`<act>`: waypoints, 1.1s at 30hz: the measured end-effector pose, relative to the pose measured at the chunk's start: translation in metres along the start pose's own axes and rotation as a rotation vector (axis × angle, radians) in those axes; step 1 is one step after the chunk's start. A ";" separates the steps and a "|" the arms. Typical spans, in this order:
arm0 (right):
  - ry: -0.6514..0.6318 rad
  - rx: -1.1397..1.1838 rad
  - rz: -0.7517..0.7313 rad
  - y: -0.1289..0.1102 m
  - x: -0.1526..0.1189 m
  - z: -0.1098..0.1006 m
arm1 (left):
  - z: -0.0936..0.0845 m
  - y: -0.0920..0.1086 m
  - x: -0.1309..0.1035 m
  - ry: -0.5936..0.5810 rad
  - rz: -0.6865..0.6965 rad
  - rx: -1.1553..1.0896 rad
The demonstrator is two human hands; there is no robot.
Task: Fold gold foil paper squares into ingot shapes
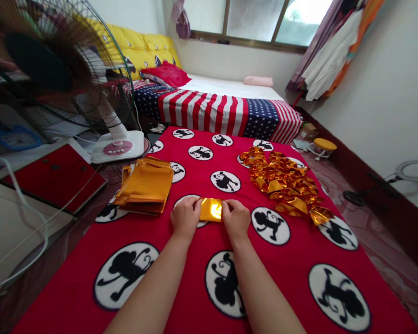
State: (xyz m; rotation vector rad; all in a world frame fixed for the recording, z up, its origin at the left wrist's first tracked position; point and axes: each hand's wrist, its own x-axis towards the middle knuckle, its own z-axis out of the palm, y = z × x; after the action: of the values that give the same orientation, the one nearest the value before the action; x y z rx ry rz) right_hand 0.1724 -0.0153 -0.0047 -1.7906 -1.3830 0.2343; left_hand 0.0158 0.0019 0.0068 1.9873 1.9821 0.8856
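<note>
A small folded piece of shiny gold foil paper (pixel 211 209) is stretched between my two hands, low over the red cloth with monkey prints (pixel 181 292). Its left end is pinched by my left hand (pixel 186 215), thumb against curled fingers. My right hand (pixel 237 218) grips the right end in the same way. To the left lies a stack of flat gold foil sheets (pixel 146 185), its edges uneven. On the right is a pile of folded gold foil pieces (pixel 285 181), loosely heaped in rows.
An electric fan (pixel 120 146) stands at the left beside a red box (pixel 57 171). Behind the red cloth is a bed with a striped and starred cover (pixel 209 111). A ring light (pixel 414 170) and a yellow stool (pixel 325 144) are at the right.
</note>
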 end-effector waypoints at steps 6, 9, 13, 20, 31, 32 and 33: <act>-0.047 -0.248 0.029 -0.013 -0.001 -0.002 | -0.001 0.008 -0.001 -0.041 -0.030 0.171; -0.080 -0.321 0.060 -0.016 -0.001 -0.002 | -0.001 0.010 0.000 -0.013 -0.040 0.184; -0.049 -0.343 0.030 -0.019 -0.001 -0.006 | -0.001 0.010 0.002 -0.052 0.039 0.185; -0.105 0.212 -0.316 -0.055 -0.010 0.014 | -0.002 0.007 0.002 -0.128 0.051 0.157; -0.317 0.391 -0.185 -0.056 -0.024 0.053 | -0.005 0.007 0.005 -0.193 -0.001 0.131; -0.315 0.372 -0.188 -0.053 -0.023 0.051 | -0.005 0.007 0.005 -0.194 0.000 0.119; -0.306 0.348 -0.192 -0.050 -0.022 0.049 | -0.005 0.007 0.005 -0.192 0.007 0.112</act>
State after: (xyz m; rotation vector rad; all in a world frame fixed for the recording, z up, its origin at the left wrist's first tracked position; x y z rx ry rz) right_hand 0.0996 -0.0082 -0.0076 -1.3646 -1.6026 0.6262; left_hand 0.0186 0.0048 0.0157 2.0530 1.9557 0.5723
